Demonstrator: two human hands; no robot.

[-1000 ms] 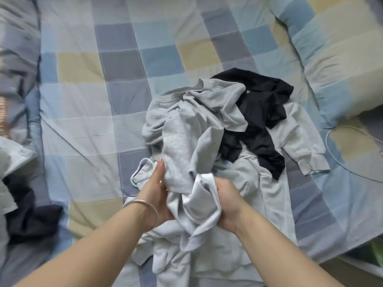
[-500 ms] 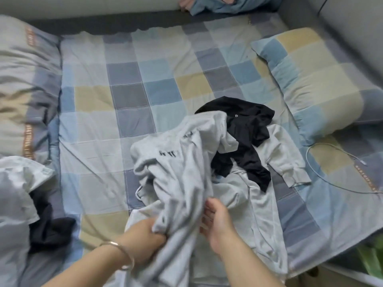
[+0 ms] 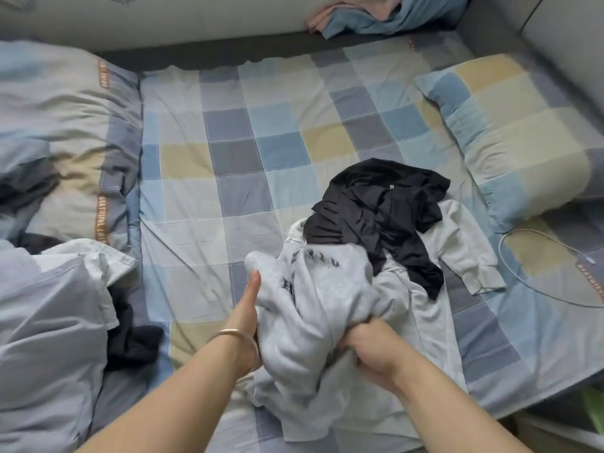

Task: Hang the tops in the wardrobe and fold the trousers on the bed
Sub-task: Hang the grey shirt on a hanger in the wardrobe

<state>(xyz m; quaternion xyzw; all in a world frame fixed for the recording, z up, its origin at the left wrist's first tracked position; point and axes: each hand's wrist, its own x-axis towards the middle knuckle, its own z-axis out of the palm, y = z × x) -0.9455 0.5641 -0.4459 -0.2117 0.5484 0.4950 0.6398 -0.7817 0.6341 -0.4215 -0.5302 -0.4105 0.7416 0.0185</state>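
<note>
A light grey garment with dark lettering [image 3: 313, 299] is bunched up above the checked bed sheet [image 3: 228, 178], and both my hands hold it. My left hand [image 3: 246, 315], with a bangle on its wrist, grips its left side, thumb pointing up. My right hand [image 3: 369, 348] clutches a fold on its right side. Behind it a black top [image 3: 382, 210] lies crumpled over a pale cream long-sleeved top [image 3: 464, 246]. More pale cloth [image 3: 425, 322] lies spread under the grey garment.
A checked pillow [image 3: 523, 135] lies at the right, with a white cable [image 3: 549, 256] in front of it. A rumpled duvet [image 3: 58, 125] and white and dark clothes [image 3: 127, 335] fill the left. Folded blue and pink cloth [image 3: 385, 14] sits at the far edge.
The view has tilted up, showing more of the bed. My hands have shifted their hold on the grey garment, so its lettered side now faces up, and my left thumb now points upward.
</note>
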